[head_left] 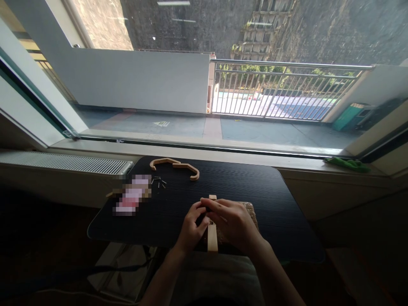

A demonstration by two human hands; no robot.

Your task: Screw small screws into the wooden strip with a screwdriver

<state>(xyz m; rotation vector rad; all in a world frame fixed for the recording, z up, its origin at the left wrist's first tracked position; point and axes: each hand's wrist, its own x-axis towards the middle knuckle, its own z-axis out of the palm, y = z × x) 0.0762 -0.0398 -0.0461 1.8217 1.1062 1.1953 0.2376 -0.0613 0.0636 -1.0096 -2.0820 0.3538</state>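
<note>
From where I stand, the left hand (pixel 193 224) has its fingers curled in, narrow, around the middle of a pale wooden strip (pixel 212 241). The right hand (pixel 235 216) arches over from the other side, fingers bent, their tips drawn close to the left hand's. Something dark shows between the fingers, but I can't tell what it is or how firmly either hand grips. The strip points away from the person at the near edge of the black surface (pixel 274 199), its far end poking out beyond the hands. A brownish, shiny block (pixel 251 209) sits partly hidden under the right hand. Farther off, to the left, a few small screws (pixel 159 182) lie scattered beside a blurred pinkish patch (pixel 132 196). Behind them, two hooked wooden pieces (pixel 191 167) lie with their inner ends together. Past the surface run the windowsill (pixel 223 157), with a green cloth (pixel 347 164) on its right, and a white radiator (pixel 63 162) at left.
</note>
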